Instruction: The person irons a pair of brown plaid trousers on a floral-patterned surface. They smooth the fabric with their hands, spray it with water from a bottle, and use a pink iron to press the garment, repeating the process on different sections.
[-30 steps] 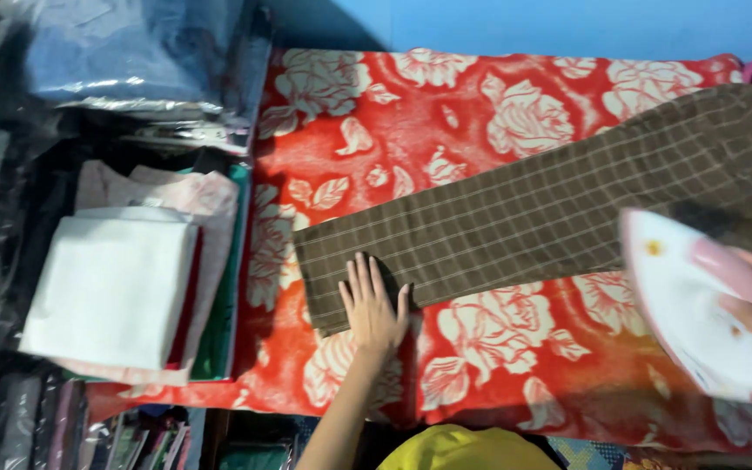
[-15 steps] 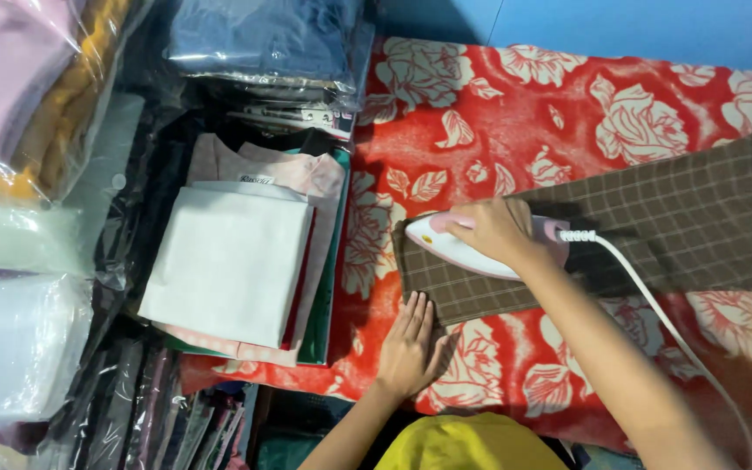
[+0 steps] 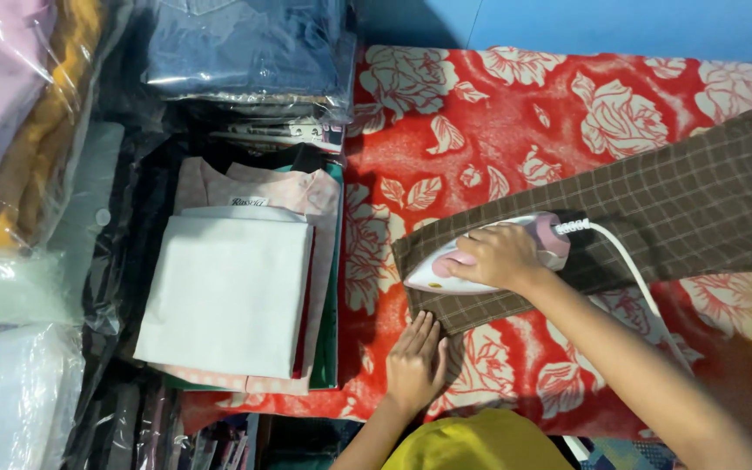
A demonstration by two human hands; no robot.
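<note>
The iron (image 3: 480, 257) was gripped by the right hand (image 3: 496, 255) on the cloth (image 3: 672, 209); the left hand (image 3: 417, 361) was pressed flat, fingers together.

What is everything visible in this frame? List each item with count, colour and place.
Iron: one, white and pink, on the cloth's left end.
Checked cloth: one, brown, across the blanket.
Blanket: one, red with pale roses, centre and right.
Cord: one, white, trailing from the iron.
Folded garments: one stack, white on top, left of blanket.
Bagged clothes: several, blue, pink, mustard; top and left.
Left hand: flat at the cloth's near edge.
Right hand: gripping the iron.
</note>
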